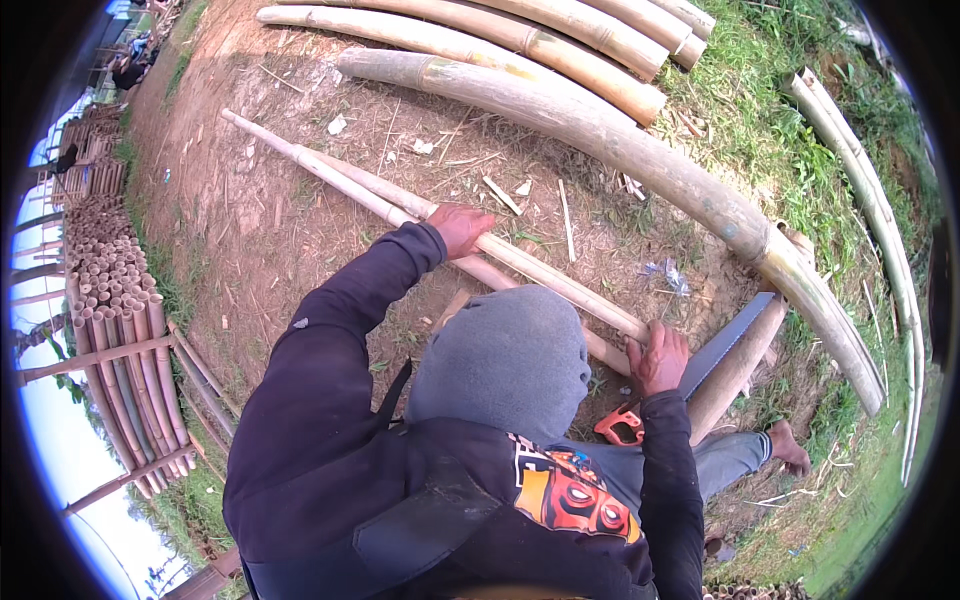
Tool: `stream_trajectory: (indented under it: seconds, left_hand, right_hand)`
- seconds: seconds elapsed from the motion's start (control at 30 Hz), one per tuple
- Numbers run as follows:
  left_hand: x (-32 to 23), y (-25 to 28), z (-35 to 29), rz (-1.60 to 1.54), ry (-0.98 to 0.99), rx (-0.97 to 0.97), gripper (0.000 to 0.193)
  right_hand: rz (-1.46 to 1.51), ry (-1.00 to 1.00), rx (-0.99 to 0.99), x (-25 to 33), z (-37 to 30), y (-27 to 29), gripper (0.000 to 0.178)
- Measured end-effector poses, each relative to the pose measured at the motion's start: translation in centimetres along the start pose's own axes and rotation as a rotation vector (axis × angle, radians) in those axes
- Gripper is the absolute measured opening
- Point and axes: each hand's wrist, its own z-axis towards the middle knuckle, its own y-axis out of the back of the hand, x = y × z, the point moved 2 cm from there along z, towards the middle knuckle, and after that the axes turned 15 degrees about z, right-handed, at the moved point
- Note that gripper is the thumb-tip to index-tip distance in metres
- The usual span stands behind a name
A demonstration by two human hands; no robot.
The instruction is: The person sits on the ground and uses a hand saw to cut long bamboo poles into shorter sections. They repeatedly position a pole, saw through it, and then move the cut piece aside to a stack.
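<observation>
Two slender pale bamboo poles lie slantwise across the ground, one beside the other. My left hand (462, 230) is closed around the upper bamboo pole (560, 282) near its middle. Farther right, my right hand (660, 358) grips that pole's near end. The second bamboo pole (345, 185) runs just below it, partly hidden by my arm and the grey hood. A hand saw with an orange handle (622, 428) and a grey-blue blade (722, 345) rests by my right wrist, against a short thick bamboo piece (735, 375).
A long thick bamboo pole (600, 140) curves across beyond my hands, with more thick bamboo poles (540, 45) behind it. Thin poles (870, 200) lie on grass at right. Bamboo stacks (115, 270) stand at left. Chips and a plastic scrap (668, 275) litter the dirt.
</observation>
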Motion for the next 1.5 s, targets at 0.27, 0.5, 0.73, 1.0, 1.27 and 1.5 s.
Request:
stream_trajectory:
  seconds: [0.27,0.5,0.73,1.0,1.27,1.5]
  left_hand:
    - [0.7,2.8,2.9,0.142,0.122,-0.679,0.035]
    - [7.0,6.8,9.7,0.144,0.108,-0.814,0.032]
    - [8.2,8.0,11.9,0.069,0.197,-0.713,0.042]
    - [0.8,13.0,14.2,0.084,-0.134,-0.762,0.069]
    - [-4.3,14.3,18.4,0.011,-0.175,-0.696,0.042]
    - [-4.2,14.6,18.7,0.05,-0.16,-0.607,0.042]
  right_hand:
    - [-0.071,0.007,-0.037,-1.2,2.5,2.9,0.063]
    - [-0.08,0.161,-0.151,-0.1,9.2,3.8,0.063]
    - [-0.145,0.253,-0.182,1.2,13.3,7.7,0.057]
    - [-0.238,0.21,-0.338,-0.3,17.3,11.3,0.047]
    - [-0.225,0.085,-0.501,-2.0,16.9,9.2,0.043]
    - [-0.007,-0.347,0.106,3.5,-6.7,3.2,0.025]
